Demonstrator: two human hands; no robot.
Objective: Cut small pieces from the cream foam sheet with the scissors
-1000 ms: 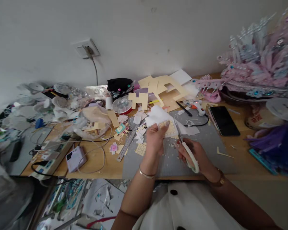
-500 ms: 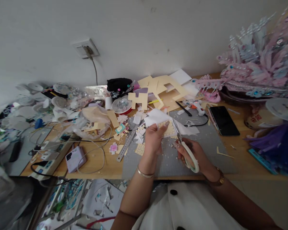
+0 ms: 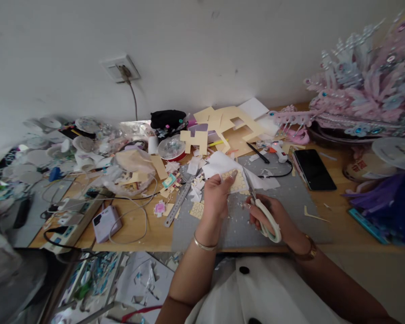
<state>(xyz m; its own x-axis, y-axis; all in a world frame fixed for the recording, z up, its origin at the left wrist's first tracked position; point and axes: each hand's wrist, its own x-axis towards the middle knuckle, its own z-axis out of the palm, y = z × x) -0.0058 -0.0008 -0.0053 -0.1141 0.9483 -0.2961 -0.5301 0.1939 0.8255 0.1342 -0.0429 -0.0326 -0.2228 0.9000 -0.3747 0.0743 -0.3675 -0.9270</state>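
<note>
Cream-coloured patterned card [image 3: 238, 181], backed by a white sheet, is held up over the grey cutting mat [image 3: 290, 202] — pinched at its lower left edge between thumb and fingers of the left hand [image 3: 216, 198]. Just to its right the right hand [image 3: 272, 216] is closed through the pale handles of a pair of scissors [image 3: 261, 207], whose blades point up and away and meet the right edge of the card; whether the blades are parted is too fine to tell.

Small white and cream offcuts lie scattered on the mat below the hands. A steel ruler [image 3: 177, 203] lies slanted just off the mat's left side, among more scraps. Behind the card sit larger cream cardboard cut-outs [image 3: 234, 126], and a glue gun [image 3: 279, 152] with its black cord at the mat's far edge. A dark phone [image 3: 314, 169] rests on the wooden table [image 3: 135, 231] to the right — beyond it, a pink and silver ornate headdress [image 3: 364, 90].
</note>
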